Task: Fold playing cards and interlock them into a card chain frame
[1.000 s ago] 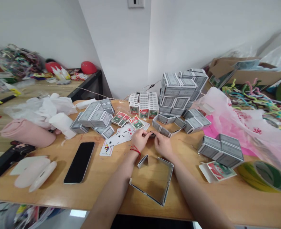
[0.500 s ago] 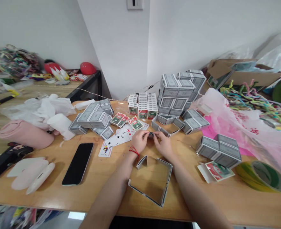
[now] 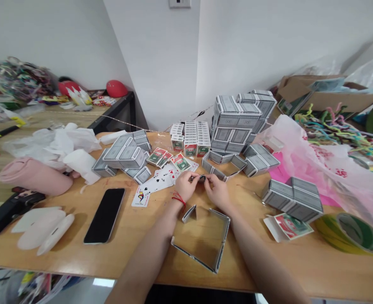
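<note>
Card blocks (image 3: 236, 120) assembled and stacked at back edge of desk (image 3: 135, 261); card frame (image 3: 223, 242) set near front edge, unclosed; small dark piece (image 3: 202, 179) pinched by left hand (image 3: 186, 186) and right hand (image 3: 218, 192).

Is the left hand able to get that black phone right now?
Probably yes: the black phone lies uncovered on the table, and only flat cards lie near the way. But the left hand has its grip on a small dark piece, so it might need to let go first.
</note>
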The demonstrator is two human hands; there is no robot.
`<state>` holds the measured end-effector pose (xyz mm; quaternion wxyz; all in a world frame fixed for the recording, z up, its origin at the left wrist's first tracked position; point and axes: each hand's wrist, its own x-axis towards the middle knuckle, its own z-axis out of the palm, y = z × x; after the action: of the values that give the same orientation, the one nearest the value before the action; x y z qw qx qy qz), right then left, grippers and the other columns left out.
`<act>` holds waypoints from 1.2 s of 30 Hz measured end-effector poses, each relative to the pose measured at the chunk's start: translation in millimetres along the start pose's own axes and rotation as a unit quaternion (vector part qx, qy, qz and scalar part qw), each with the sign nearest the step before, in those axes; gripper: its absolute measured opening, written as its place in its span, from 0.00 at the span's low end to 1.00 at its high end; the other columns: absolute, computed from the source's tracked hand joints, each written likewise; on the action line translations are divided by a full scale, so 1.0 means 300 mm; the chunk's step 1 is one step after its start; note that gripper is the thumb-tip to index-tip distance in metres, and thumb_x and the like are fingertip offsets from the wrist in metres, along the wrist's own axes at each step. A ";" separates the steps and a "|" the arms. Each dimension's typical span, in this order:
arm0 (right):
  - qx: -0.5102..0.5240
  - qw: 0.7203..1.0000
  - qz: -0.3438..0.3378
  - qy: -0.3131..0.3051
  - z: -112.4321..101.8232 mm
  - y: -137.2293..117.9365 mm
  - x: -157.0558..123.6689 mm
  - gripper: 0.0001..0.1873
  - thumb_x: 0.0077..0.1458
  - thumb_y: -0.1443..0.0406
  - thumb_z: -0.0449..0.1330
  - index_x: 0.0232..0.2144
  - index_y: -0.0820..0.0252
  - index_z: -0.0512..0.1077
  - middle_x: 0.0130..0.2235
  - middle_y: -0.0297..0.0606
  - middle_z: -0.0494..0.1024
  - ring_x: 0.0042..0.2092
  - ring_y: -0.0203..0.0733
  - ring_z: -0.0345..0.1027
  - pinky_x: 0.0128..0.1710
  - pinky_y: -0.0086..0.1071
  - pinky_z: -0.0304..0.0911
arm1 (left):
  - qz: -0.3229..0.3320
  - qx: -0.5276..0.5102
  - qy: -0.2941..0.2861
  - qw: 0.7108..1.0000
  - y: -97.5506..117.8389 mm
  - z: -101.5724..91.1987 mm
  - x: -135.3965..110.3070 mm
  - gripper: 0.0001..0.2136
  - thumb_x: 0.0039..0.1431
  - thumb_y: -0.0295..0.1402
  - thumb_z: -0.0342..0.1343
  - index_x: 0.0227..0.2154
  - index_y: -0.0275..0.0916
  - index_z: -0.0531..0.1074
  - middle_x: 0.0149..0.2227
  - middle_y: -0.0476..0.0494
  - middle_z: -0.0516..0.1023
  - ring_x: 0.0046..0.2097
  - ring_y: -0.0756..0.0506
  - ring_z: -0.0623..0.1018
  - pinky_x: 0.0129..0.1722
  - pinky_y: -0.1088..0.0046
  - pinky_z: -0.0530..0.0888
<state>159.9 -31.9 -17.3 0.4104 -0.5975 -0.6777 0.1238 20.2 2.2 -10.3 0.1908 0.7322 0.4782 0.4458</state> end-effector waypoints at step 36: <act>-0.034 0.998 -0.051 0.015 -0.005 -0.001 0.009 0.10 0.55 0.65 0.47 0.29 0.58 0.68 0.28 0.36 0.75 0.29 0.37 0.68 0.30 0.28 0.61 | 0.005 0.061 0.024 0.998 -0.015 0.000 -0.026 0.14 0.51 0.21 0.46 0.37 0.41 0.72 0.34 0.46 0.78 0.33 0.48 0.76 0.33 0.72 0.72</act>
<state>161.0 -30.0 -15.0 0.4057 -0.5772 -0.7052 0.0705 16.8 -2.5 -17.1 0.1324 0.7340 0.5051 0.4343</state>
